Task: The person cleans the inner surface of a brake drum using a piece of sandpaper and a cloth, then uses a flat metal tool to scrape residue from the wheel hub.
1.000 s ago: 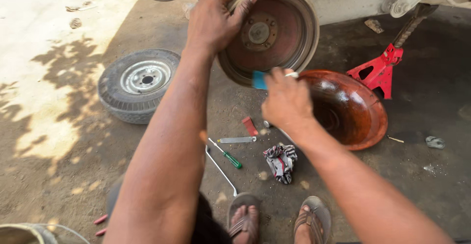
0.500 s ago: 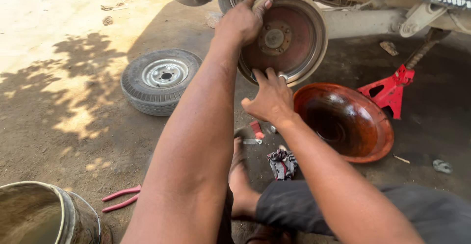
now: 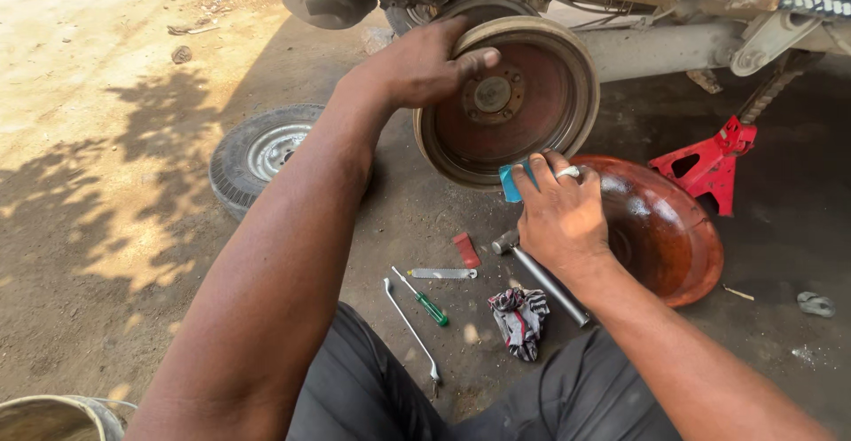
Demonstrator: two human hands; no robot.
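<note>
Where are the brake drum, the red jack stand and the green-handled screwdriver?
brake drum (image 3: 532, 113), head view, on its rusty inner face.
red jack stand (image 3: 709, 162), head view, on its sloping leg.
green-handled screwdriver (image 3: 433, 308), head view, on the green handle.

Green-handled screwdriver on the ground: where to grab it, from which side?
Take the green-handled screwdriver by its green handle, the thicker end nearest the person, coming straight down from above. It lies flat on the ground, slanted, with the thin shaft pointing away toward the flat metal strip. The bent metal rod lies close on its left, so close the grip across the handle.
</note>
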